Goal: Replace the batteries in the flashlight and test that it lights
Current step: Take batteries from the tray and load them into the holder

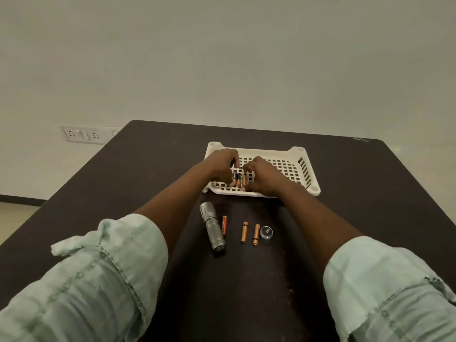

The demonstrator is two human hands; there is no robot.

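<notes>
A silver flashlight body (213, 228) lies on the dark table, its tail end open toward me. Its round end cap (266, 232) sits to the right. Between them lie three small batteries: one red-orange (224, 225) against the flashlight, two copper ones (244, 232) (256, 234) side by side. Both hands are over the white basket (303, 169). My left hand (222, 164) holds black-and-copper batteries (236, 178). My right hand (261, 176) pinches a copper battery (244, 178) right beside them.
The table (357, 193) ends at a back edge just beyond the basket. A wall socket plate (82, 135) is on the wall at the left. My rolled pale green sleeves (103, 280) fill the near corners.
</notes>
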